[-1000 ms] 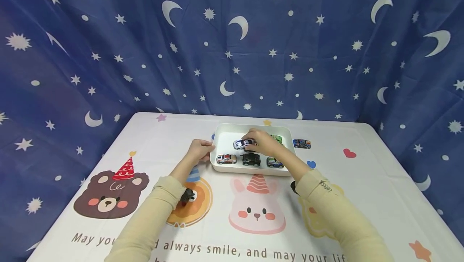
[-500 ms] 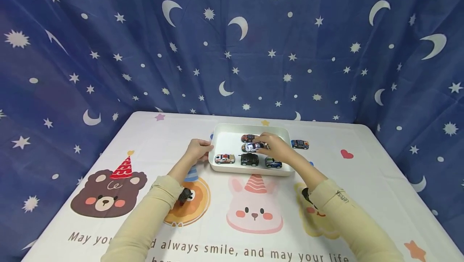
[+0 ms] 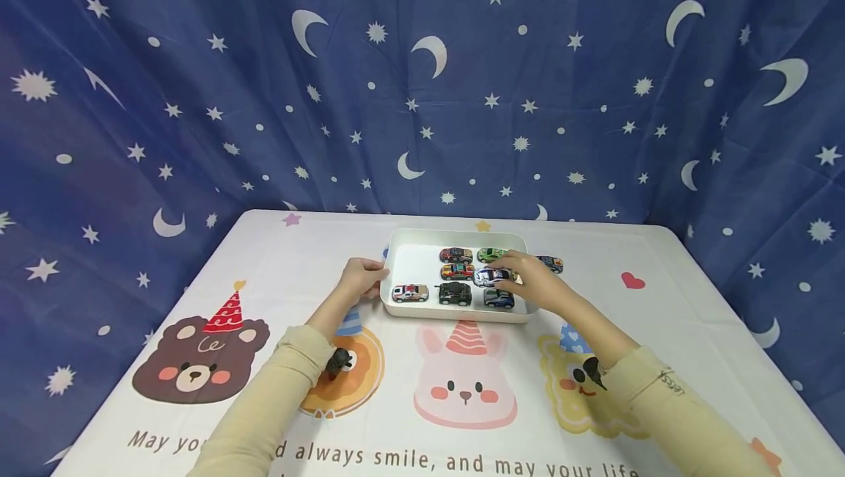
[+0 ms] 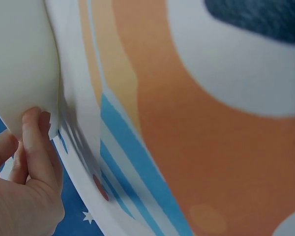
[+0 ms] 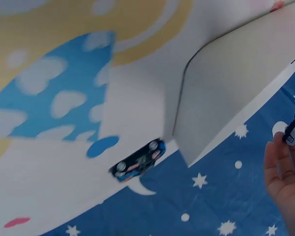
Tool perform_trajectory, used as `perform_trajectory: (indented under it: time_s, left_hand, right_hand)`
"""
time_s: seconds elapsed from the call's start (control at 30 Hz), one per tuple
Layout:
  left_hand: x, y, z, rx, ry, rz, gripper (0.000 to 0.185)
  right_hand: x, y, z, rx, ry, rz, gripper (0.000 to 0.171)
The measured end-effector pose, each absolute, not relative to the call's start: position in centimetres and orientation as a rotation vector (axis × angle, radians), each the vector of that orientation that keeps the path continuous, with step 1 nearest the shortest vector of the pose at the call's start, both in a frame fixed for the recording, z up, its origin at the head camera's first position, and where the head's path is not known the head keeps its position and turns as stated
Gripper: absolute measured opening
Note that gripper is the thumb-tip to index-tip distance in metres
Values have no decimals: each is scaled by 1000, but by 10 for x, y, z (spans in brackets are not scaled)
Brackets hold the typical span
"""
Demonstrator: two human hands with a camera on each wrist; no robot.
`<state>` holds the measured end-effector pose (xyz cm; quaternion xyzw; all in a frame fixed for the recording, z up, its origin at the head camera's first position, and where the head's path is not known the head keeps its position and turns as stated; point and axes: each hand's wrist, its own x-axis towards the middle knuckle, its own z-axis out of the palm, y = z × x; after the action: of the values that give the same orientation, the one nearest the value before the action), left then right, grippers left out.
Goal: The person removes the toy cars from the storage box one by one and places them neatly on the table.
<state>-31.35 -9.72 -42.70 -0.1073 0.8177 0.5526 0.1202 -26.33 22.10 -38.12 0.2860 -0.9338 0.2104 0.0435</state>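
Note:
A white rectangular tray (image 3: 404, 246) sits toward the back of the table. My left hand (image 3: 359, 277) pinches its left end, with thumb and fingers on either side of the wall in the left wrist view. Inside the tray, my right hand (image 3: 530, 280) holds a white toy car (image 3: 487, 277) between thumb and fingers, and its wheels show in the right wrist view. The held car is right of a red-and-yellow toy car (image 3: 457, 271), between a green toy car (image 3: 491, 255) behind and a blue toy car (image 3: 498, 299) in front.
Also in the tray are an orange-and-dark toy car (image 3: 455, 255), a black toy vehicle (image 3: 454, 293) and a white-and-red toy car (image 3: 410, 293). Just outside its right wall stands a dark blue toy car (image 3: 551, 264). A blue star-patterned curtain (image 3: 462, 132) hangs behind the table.
My right hand has carried the white car rightward across the tray, uncovering the red-and-yellow car. My left hand keeps hold of the tray's left end.

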Motion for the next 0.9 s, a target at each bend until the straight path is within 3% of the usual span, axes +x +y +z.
perform_trajectory:
  time_s: [0.9]
  left_hand:
    - [-311,-97,-430,-291,2391,1638,36]
  right_hand:
    - [-235,294,-380,717,-2829,524,33]
